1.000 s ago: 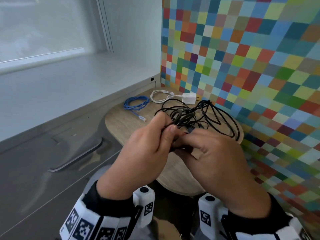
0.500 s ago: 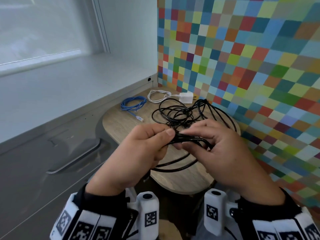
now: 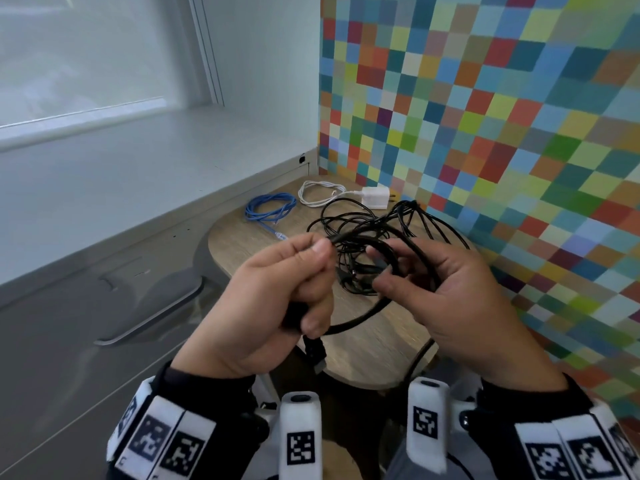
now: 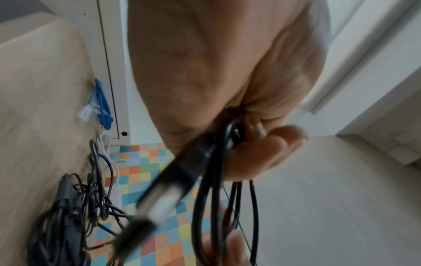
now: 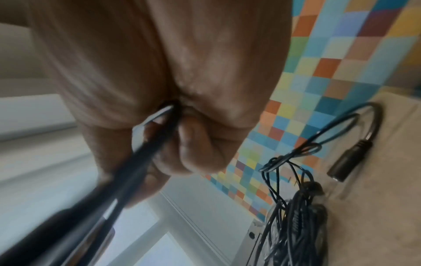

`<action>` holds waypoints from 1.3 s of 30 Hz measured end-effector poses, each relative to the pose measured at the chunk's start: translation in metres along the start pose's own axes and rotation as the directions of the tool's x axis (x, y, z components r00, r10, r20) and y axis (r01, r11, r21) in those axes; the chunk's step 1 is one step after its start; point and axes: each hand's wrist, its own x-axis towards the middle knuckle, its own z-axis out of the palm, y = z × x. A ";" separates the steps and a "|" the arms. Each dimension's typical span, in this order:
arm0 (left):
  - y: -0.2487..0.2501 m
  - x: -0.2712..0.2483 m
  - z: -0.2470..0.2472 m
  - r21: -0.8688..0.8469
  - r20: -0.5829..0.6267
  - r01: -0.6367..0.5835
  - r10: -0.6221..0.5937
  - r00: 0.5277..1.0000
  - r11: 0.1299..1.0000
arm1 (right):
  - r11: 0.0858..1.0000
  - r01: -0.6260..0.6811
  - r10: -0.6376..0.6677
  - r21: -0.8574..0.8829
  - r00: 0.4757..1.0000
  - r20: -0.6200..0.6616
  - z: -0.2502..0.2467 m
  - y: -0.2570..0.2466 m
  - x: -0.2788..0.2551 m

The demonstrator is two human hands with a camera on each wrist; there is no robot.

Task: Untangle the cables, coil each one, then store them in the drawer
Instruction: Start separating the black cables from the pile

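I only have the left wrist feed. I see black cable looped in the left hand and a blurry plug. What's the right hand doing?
Observer: The right hand grips loops of the same thick black cable, fingers curled round them, above the table.
Operator: Is the drawer open?
Observer: No. The grey drawer left of the wooden table looks closed.
Operator: Is there a charger on the white cable?
Observer: Yes, the coiled white cable ends at a white wall adapter by the checkered wall.
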 end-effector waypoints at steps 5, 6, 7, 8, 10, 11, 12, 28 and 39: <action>0.001 0.001 -0.002 -0.114 0.052 -0.009 0.015 0.999 0.993 | 0.993 0.019 -0.029 -0.113 0.996 -0.088 0.008 0.007 0.001; 0.000 0.001 -0.001 -0.116 0.051 -0.012 0.018 0.999 0.993 | 0.993 0.032 -0.045 -0.114 0.992 -0.114 0.013 0.008 0.001; 0.000 0.002 -0.001 -0.116 0.042 -0.021 0.026 0.999 0.993 | 0.994 0.038 -0.052 -0.104 0.989 -0.137 0.017 0.009 0.001; 0.000 0.002 -0.001 -0.112 0.021 -0.033 0.036 0.999 0.993 | 0.997 0.028 -0.040 -0.076 0.988 -0.150 0.019 0.008 0.000; 0.002 0.002 -0.003 -0.091 -0.045 -0.058 0.054 0.998 0.994 | 0.999 -0.015 0.021 0.045 0.991 -0.136 0.021 0.003 0.000; 0.003 0.002 -0.004 -0.077 -0.075 -0.068 0.062 0.995 0.995 | 0.993 -0.039 0.053 0.112 0.991 -0.121 0.020 0.002 -0.001; 0.004 0.001 -0.005 -0.067 -0.103 -0.079 0.071 0.992 0.995 | 0.984 -0.056 0.075 0.171 0.991 -0.107 0.019 0.000 -0.001; 0.015 0.000 -0.011 -0.086 -0.352 -0.181 0.140 0.926 0.980 | 0.889 -0.041 -0.063 -0.456 0.976 -0.209 -0.005 0.020 0.002; -0.002 0.003 0.010 -0.101 -0.205 -0.160 0.137 0.969 0.982 | 0.776 -0.179 0.230 0.605 0.973 -0.006 0.028 0.003 0.000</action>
